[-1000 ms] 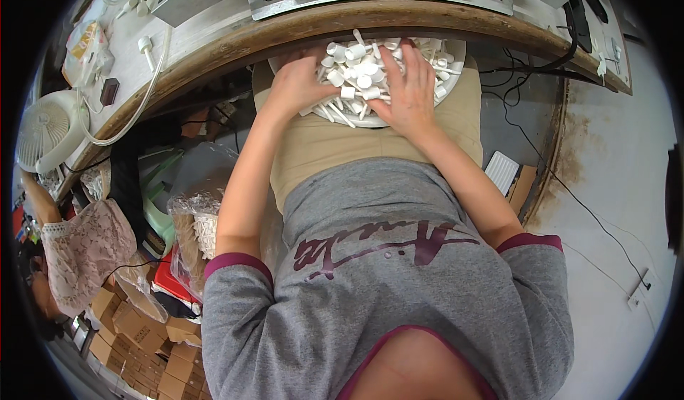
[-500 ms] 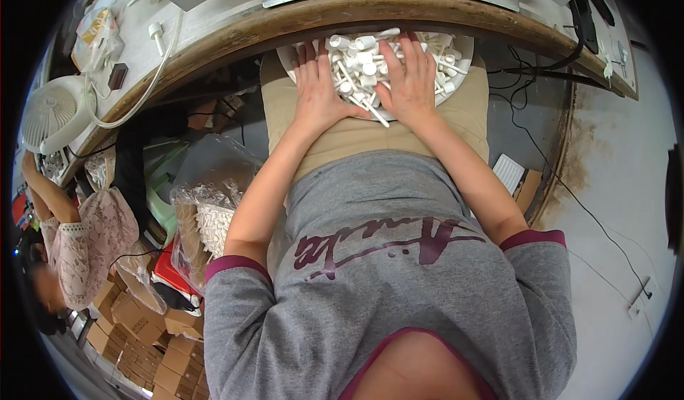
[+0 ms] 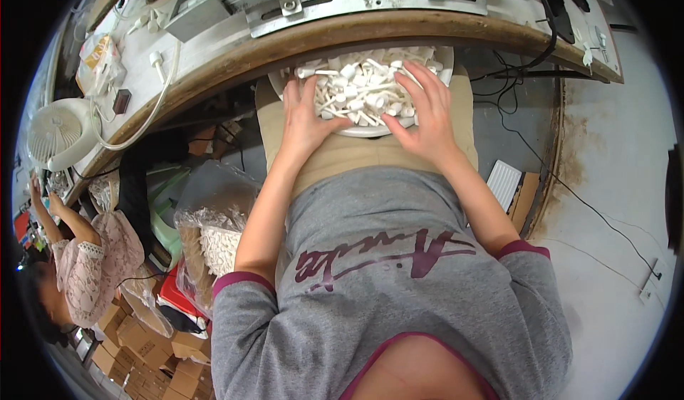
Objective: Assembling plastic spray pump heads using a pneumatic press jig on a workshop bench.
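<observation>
A shallow white tray [image 3: 362,131] rests on my lap, its far part under the table edge. Heaped in it are many small white plastic pieces [image 3: 363,90], each with a thin stem and a wider cup-like end. My left hand [image 3: 305,120] lies at the tray's left side, fingers stretched forward and thumb out along the near edge of the heap. On the right side my right hand [image 3: 427,111] is spread, fingertips touching the pieces, thumb apart. Neither hand grips a piece that I can see.
Beyond the lap runs a wooden table edge [image 3: 342,37] with metal fixtures [image 3: 288,6] on top. At left stand a white fan [image 3: 57,135] and a plastic bag of white pieces [image 3: 217,247]. Another person [image 3: 96,265] sits there near cardboard boxes [image 3: 142,336]. Cables [image 3: 509,94] hang at right.
Both hands have moved outward, farther apart, to the sides of the heap. The pieces have shifted and lie more spread out. The view has tilted slightly.
</observation>
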The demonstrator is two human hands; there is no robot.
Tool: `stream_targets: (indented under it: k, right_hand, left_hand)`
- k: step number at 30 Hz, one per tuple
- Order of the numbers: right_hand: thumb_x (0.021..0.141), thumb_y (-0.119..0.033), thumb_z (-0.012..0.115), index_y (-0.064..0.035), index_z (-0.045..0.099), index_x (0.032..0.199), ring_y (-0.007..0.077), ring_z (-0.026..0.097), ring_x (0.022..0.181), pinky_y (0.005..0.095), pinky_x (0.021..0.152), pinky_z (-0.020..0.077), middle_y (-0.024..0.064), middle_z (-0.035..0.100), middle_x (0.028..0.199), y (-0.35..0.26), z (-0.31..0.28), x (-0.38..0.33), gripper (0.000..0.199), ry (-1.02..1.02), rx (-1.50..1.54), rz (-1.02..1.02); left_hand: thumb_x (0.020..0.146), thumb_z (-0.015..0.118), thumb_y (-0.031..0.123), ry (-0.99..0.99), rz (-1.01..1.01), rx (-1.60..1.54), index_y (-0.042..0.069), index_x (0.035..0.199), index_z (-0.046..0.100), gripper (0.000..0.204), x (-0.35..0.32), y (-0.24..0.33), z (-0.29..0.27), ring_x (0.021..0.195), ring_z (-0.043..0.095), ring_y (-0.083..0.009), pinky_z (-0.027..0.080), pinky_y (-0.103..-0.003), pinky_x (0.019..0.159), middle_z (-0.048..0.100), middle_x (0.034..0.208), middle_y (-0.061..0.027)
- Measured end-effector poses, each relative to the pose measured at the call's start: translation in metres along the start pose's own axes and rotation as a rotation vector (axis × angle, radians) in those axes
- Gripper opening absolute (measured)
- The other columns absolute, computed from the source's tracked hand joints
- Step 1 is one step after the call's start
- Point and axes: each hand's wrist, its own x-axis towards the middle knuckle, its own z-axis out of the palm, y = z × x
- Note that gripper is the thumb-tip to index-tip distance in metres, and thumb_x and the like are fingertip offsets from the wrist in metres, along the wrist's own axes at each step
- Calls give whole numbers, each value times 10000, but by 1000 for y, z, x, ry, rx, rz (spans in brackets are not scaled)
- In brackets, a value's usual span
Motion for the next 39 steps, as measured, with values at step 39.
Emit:
stream_targets:
  k: [39]
  right_hand:
    - [856, -81, 703, -49, 675, 1054, 132, 658, 754, 264, 687, 522, 65, 705, 917, 24, -109, -50, 203, 149, 162, 571]
  left_hand:
    - [955, 593, 40, 132, -762, -611, -133, 1421, 350, 553, 26, -91, -14, 996, 644, -214, 584, -317, 809, 591, 1214, -179]
